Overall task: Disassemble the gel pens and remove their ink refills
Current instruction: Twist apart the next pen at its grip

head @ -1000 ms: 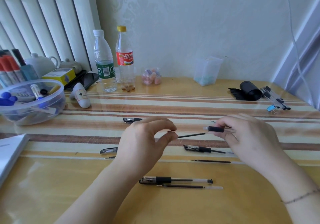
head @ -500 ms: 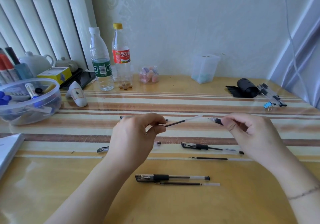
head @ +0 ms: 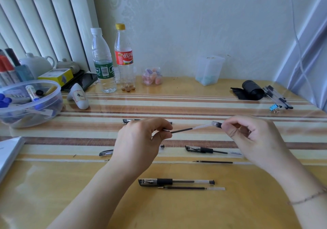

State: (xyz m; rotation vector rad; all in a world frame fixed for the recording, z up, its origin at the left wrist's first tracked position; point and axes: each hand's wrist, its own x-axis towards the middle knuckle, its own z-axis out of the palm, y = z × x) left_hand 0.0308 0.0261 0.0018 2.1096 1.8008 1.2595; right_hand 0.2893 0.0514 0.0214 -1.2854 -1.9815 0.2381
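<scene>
My left hand [head: 139, 145] pinches the tip end of a thin ink refill [head: 187, 129], which slants up to the right above the table. My right hand [head: 251, 136] holds a clear pen barrel with a black grip [head: 217, 124]; most of it is hidden in the fingers. The refill's clear rear end sits right at the barrel's mouth. On the table lie a capped gel pen [head: 176, 181] with a loose refill [head: 191, 188] beside it, another pen [head: 205, 150] with a refill [head: 214, 162] below it, and two pens partly behind my left hand [head: 106, 153] [head: 127, 120].
A clear bowl [head: 53, 103] of markers stands at the left, with a white book corner [head: 8, 150] below it. Two bottles [head: 103, 64] [head: 124, 58], a small jar [head: 152, 77] and a clear box [head: 208, 71] line the back. At far right lie a black roll [head: 251, 89] and bundled pens [head: 277, 97].
The refill slid out of the barrel as my hands drew apart. Both hands then rose slightly, and the refill's rear end is now back at the barrel's mouth.
</scene>
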